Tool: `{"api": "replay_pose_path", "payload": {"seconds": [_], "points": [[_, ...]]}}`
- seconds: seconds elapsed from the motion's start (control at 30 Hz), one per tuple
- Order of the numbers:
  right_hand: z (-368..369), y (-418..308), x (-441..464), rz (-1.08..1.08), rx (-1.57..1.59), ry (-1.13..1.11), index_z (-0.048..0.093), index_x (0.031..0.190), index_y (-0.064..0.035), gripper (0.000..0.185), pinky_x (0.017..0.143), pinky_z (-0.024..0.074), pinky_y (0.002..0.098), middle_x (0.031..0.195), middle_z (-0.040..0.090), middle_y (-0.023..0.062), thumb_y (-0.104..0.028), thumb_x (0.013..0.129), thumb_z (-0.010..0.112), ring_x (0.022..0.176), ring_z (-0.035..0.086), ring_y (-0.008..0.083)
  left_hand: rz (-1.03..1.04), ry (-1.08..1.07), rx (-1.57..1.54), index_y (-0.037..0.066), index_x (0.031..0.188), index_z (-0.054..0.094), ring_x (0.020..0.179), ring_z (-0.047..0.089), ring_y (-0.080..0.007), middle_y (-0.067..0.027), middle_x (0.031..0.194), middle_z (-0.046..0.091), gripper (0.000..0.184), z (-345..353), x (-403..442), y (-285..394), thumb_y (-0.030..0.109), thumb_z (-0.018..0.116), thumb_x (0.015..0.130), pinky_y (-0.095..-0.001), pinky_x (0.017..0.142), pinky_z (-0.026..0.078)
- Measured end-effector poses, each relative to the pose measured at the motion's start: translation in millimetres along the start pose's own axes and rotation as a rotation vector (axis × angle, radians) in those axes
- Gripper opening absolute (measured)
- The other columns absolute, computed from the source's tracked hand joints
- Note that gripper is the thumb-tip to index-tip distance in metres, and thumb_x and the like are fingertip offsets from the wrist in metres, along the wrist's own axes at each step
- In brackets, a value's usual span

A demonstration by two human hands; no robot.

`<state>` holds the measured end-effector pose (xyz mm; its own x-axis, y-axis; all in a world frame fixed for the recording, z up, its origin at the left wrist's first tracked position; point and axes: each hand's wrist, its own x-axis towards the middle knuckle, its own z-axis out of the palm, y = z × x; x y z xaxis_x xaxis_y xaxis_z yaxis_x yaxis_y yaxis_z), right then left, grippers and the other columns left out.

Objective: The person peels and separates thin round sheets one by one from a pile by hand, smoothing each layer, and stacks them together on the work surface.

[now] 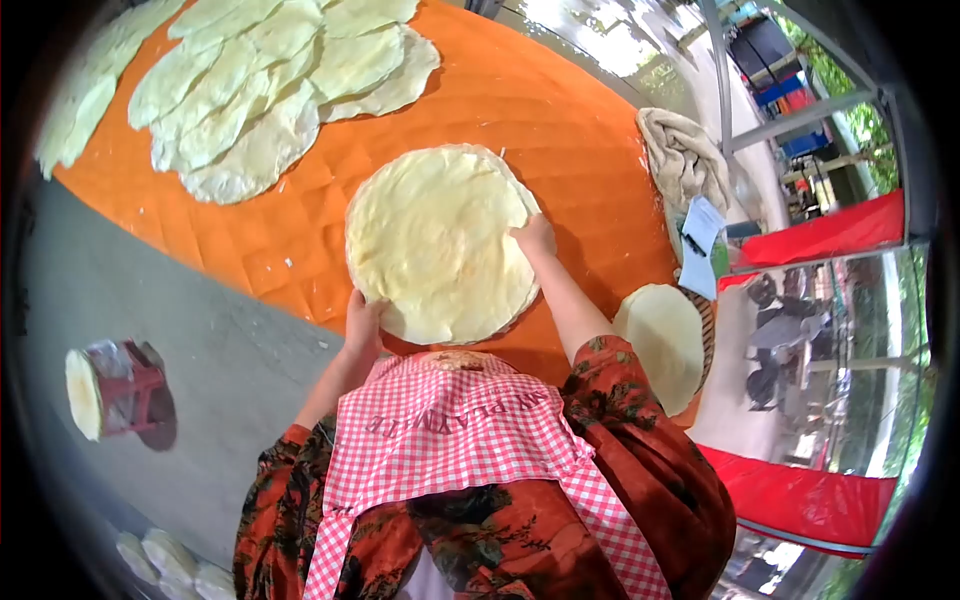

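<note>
The left hand [364,322] and right hand [536,238] grasp the rim of a round, pale, wrinkled flatbread stack [440,245]. It lies on a creased orange covering [560,130], near overlapping, thin-edged rounds [270,85].

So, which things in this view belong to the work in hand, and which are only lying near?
Seems part of the work:
pale disc, left hand and right hand at its edge
orange table cover beneath it
similar overlapping sheets, upper left

Seems just lying about:
crumpled cloth
pale blue papers
dark pen-like item on them
</note>
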<state>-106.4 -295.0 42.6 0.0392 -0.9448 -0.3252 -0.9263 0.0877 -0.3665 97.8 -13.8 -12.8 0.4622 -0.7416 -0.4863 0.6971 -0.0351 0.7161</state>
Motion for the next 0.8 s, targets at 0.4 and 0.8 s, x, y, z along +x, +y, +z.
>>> {"api": "replay_pose_path", "payload": {"seconds": [0.4, 0.8], "points": [[10, -7, -13, -0.260, 0.332, 0.121, 0.048, 0.113, -0.0032, 0.057, 0.084, 0.0481, 0.0398, 0.110, 0.062, 0.0167, -0.025, 0.069, 0.078, 0.102, 0.060, 0.0319, -0.064, 0.097, 0.016, 0.003, 0.125, 0.046, 0.105, 0.057, -0.0262, -0.0125, 0.118, 0.057, 0.045, 8, -1, 5, -0.009, 0.048, 0.082, -0.0374, 0.088, 0.050], [1, 32, 28, -0.372, 0.283, 0.144, 0.065, 0.096, -0.0006, 0.029, 0.073, 0.0515, 0.0418, 0.087, 0.068, 0.0187, -0.009, 0.068, 0.068, 0.083, 0.066, 0.0334, -0.141, 0.075, 0.080, 0.014, 0.135, 0.039, 0.106, 0.059, -0.0279, -0.0072, 0.121, 0.056, 0.056, 16, -6, 12, 0.003, 0.053, 0.082, -0.0445, 0.082, 0.054]]}}
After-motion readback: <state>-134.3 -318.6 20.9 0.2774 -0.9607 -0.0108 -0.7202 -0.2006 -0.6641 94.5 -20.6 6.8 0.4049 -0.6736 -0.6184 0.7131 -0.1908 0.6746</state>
